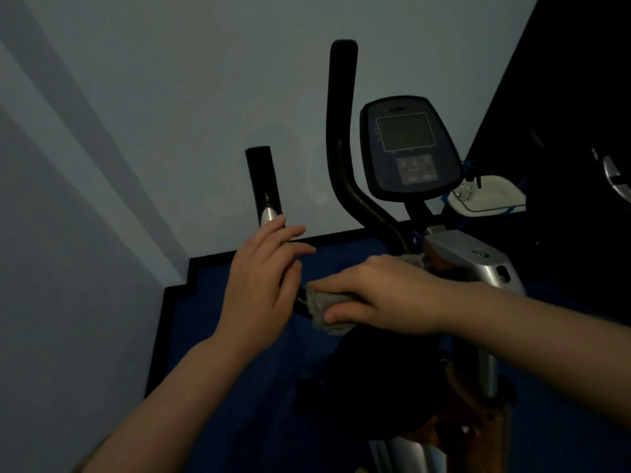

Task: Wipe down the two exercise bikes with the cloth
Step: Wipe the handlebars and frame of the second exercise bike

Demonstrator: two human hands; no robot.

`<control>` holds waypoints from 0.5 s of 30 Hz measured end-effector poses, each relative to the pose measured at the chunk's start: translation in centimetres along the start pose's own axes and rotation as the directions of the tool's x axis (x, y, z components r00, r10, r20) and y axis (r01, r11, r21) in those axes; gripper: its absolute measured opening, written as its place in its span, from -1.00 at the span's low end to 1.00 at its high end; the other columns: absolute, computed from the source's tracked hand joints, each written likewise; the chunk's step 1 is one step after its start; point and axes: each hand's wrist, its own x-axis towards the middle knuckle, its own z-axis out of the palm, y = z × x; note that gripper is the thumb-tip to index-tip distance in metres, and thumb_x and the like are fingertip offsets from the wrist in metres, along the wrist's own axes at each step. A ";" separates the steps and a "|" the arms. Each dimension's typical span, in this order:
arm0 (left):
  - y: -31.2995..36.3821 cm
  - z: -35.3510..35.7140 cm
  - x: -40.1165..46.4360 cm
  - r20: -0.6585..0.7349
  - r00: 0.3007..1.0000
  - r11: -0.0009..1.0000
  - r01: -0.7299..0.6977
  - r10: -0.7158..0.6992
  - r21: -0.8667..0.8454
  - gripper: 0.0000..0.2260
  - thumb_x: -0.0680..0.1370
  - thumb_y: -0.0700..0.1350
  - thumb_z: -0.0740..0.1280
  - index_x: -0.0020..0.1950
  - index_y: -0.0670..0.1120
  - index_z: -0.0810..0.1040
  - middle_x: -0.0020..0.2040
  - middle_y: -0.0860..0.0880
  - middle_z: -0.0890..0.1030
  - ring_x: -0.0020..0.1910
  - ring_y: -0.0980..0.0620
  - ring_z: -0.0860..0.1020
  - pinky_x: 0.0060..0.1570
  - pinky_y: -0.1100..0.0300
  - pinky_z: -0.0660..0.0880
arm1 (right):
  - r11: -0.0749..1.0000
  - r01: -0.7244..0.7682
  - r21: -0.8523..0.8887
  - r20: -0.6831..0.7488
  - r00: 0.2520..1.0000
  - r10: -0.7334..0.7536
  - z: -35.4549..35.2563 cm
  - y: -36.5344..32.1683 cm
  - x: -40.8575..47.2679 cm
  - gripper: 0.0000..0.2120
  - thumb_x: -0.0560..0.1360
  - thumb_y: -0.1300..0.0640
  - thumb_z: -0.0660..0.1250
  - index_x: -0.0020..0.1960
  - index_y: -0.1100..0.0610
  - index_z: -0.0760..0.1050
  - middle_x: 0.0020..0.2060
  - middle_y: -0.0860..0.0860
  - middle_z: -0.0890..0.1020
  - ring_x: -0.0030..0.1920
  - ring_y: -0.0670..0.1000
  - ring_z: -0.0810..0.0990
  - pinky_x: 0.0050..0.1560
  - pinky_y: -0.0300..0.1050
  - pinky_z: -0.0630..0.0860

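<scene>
An exercise bike [478, 264] with a silver frame and a dark console [408, 148] stands in front of me in dim light. My right hand [372, 295] presses a grey fluffy cloth [324, 307] around the bike's low black handlebar. My left hand [263, 285] wraps loosely around the left handlebar grip [264, 186], just below its silver band, fingers half curled. A tall black handle [341, 131] rises between the grip and the console. A second bike shows only as a chrome part [614, 179] at the far right edge.
A pale wall fills the left and back, meeting a blue floor [211, 329] with a black skirting. A white tray [488, 196] with a small glass item sits behind the console. A dark panel covers the upper right.
</scene>
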 end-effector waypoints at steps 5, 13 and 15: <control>-2.2 -2.1 0.3 0.025 0.999 0.939 -0.015 0.025 -0.342 -0.78 0.58 -0.18 0.22 0.16 -0.01 0.56 0.29 0.10 0.52 0.41 0.13 0.34 0.39 0.07 0.29 | 0.980 -0.121 -0.156 0.037 0.991 0.128 -0.9 0.4 -2.1 -0.51 0.52 -0.20 0.21 0.43 -0.21 0.24 0.19 -0.15 0.59 0.11 -0.10 0.55 -0.03 -0.21 0.38; -6.1 -4.3 0.7 0.123 0.968 0.924 -0.165 0.219 -0.344 -0.71 0.56 -0.24 0.21 0.25 -0.03 0.52 0.38 0.11 0.43 0.45 0.11 0.29 0.42 0.10 0.24 | 0.883 -0.420 0.208 0.077 0.907 0.414 0.5 -3.9 2.4 -0.74 0.57 -0.19 0.12 -0.11 -0.10 0.48 -0.11 -0.08 0.62 -0.03 -0.16 0.51 0.17 -0.15 0.36; -7.1 -5.1 1.3 0.168 0.964 0.914 -0.130 0.208 -0.385 -0.65 0.57 -0.20 0.20 0.34 0.03 0.45 0.43 0.19 0.36 0.45 0.17 0.27 0.43 0.20 0.21 | 0.853 -0.505 0.134 0.109 0.863 0.493 0.8 -4.5 1.1 -0.68 0.57 -0.24 0.02 -0.21 -0.11 0.37 -0.07 -0.07 0.61 0.07 -0.17 0.48 0.43 -0.17 0.10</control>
